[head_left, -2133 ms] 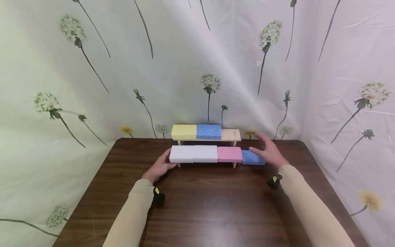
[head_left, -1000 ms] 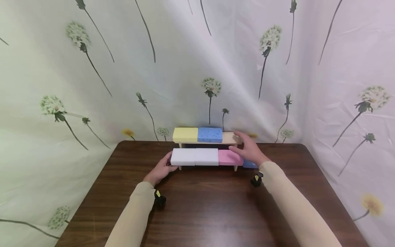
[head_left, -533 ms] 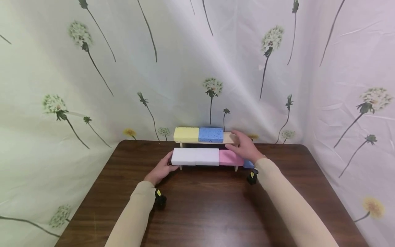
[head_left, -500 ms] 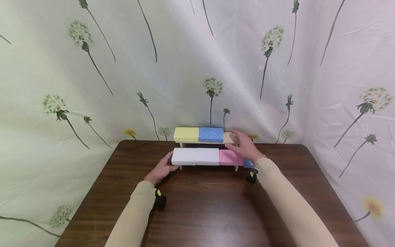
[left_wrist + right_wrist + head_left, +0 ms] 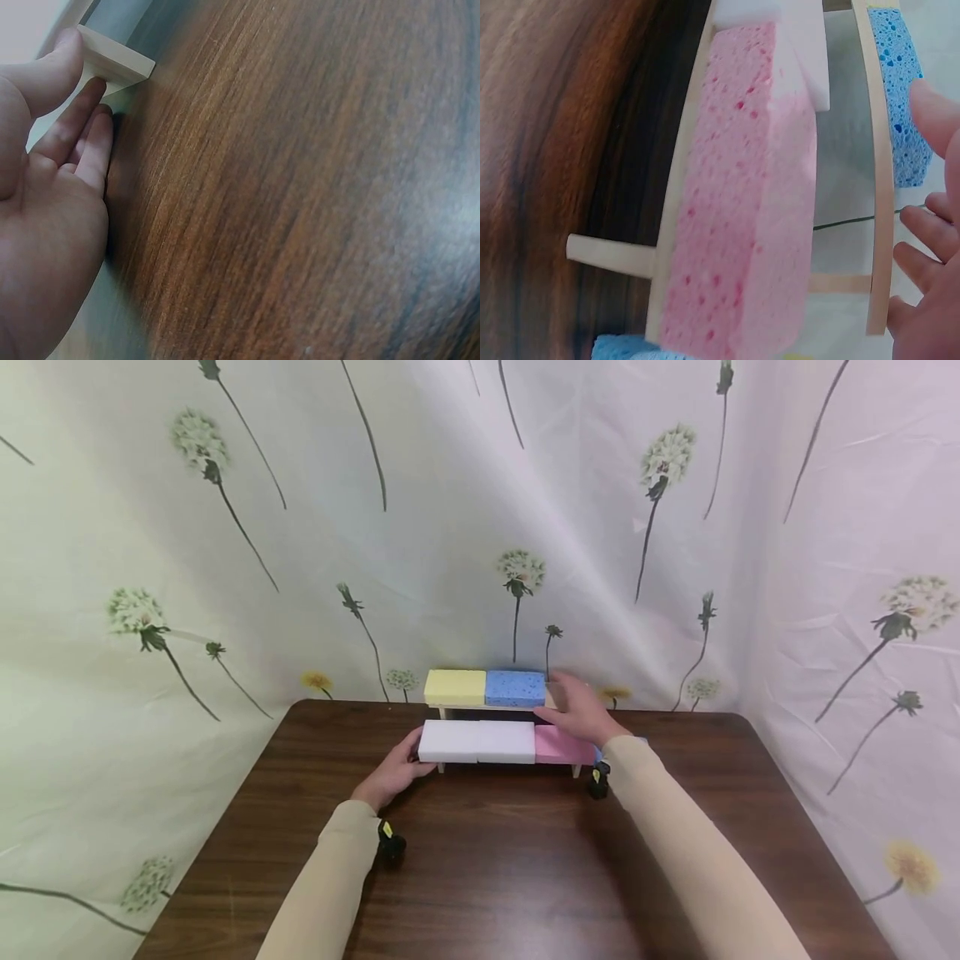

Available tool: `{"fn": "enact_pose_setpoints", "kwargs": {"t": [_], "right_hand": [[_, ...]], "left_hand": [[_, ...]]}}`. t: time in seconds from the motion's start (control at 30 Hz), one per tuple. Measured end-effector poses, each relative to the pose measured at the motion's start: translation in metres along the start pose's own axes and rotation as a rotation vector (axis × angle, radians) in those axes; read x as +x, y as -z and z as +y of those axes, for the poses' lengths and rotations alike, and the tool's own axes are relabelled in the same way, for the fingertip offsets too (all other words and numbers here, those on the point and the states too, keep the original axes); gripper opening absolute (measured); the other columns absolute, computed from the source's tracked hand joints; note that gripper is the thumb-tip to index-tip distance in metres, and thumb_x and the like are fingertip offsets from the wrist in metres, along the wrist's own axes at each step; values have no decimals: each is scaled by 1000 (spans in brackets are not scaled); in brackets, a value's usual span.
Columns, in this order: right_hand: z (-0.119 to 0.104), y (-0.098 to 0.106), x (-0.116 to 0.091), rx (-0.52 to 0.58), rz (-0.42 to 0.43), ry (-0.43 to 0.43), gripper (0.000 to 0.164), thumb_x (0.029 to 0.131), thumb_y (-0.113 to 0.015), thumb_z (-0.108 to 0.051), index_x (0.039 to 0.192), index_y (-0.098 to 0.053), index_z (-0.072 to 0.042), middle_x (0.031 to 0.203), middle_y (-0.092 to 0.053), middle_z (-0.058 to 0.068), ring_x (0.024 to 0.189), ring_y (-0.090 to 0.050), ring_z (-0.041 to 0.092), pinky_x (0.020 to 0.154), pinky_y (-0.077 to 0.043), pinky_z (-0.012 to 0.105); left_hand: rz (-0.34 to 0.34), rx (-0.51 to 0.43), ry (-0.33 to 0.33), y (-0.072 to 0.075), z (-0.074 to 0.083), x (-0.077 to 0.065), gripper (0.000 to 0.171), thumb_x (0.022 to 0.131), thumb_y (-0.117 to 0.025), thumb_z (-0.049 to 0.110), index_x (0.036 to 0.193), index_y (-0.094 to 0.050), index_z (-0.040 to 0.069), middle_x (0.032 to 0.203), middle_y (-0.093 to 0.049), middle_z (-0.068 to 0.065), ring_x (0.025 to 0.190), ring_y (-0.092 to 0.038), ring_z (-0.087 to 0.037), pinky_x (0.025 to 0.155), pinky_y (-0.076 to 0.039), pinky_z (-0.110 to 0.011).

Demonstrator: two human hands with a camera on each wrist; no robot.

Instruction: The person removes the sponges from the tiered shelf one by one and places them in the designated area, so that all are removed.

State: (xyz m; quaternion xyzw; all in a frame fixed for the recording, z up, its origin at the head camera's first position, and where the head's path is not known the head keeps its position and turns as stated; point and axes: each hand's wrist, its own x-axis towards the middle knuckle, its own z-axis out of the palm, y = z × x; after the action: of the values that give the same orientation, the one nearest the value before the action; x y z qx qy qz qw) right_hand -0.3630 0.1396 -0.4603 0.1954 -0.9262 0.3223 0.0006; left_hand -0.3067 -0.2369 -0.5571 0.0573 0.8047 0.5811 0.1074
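My left hand (image 5: 397, 771) lies against the left end of the front wooden rack, its thumb and nearly straight fingers touching the rack's leg (image 5: 124, 56). Two white sponges (image 5: 476, 742) and a pink sponge (image 5: 562, 745) sit side by side on that rack. My right hand (image 5: 581, 710) reaches over the pink sponge to the rear rack (image 5: 881, 232). Its thumb meets the front face of a blue sponge (image 5: 514, 687), with the index finger at that sponge's far right corner. The other fingers are loosely bent near the rack's edge. A yellow sponge (image 5: 455, 687) adjoins the blue one.
Another blue sponge (image 5: 619, 348) lies low beyond the front rack's right end, mostly hidden by my right arm in the head view. Both racks stand at the back of a dark wooden table (image 5: 487, 860), before a dandelion-print curtain (image 5: 450, 527).
My right hand has moved left from above the blue sponge on the table to the rear rack's blue sponge. My left hand has stayed at the front rack's end.
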Motion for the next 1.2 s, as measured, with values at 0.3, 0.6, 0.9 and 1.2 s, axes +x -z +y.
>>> {"fn": "enact_pose_setpoints", "kwargs": {"t": [0.3, 0.6, 0.9, 1.2], "right_hand": [[-8, -2, 9, -26, -32, -39, 87, 100, -71, -47, 165, -29, -7, 168, -35, 17, 154, -34, 35, 125, -31, 53], [-11, -4, 16, -22, -49, -57, 89, 100, -72, -43, 165, -27, -3, 168, -33, 19, 155, -31, 37, 126, -29, 53], [-8, -8, 18, 31, -45, -75, 85, 100, -74, -36, 164, -29, -3, 167, -36, 19, 155, -33, 37, 125, -30, 54], [-9, -8, 16, 51, -23, -81, 83, 99, -75, -37, 163, -33, -6, 167, -38, 17, 154, -35, 36, 124, -32, 54]], "left_hand": [[5, 19, 10, -2, 1, -1, 83, 99, -66, 1, 168, -23, 16, 168, -34, -17, 155, -32, -38, 126, -23, -59], [7, 18, -1, -3, 0, -1, 83, 98, -66, -1, 168, -23, 14, 166, -37, -18, 152, -36, -37, 125, -27, -57], [6, 16, -5, -2, 1, -1, 84, 98, -66, -1, 168, -23, 14, 166, -37, -18, 152, -36, -37, 125, -27, -57], [5, 34, -7, -2, 2, -3, 83, 98, -66, 0, 168, -23, 14, 168, -36, -17, 154, -34, -36, 126, -24, -58]]}}
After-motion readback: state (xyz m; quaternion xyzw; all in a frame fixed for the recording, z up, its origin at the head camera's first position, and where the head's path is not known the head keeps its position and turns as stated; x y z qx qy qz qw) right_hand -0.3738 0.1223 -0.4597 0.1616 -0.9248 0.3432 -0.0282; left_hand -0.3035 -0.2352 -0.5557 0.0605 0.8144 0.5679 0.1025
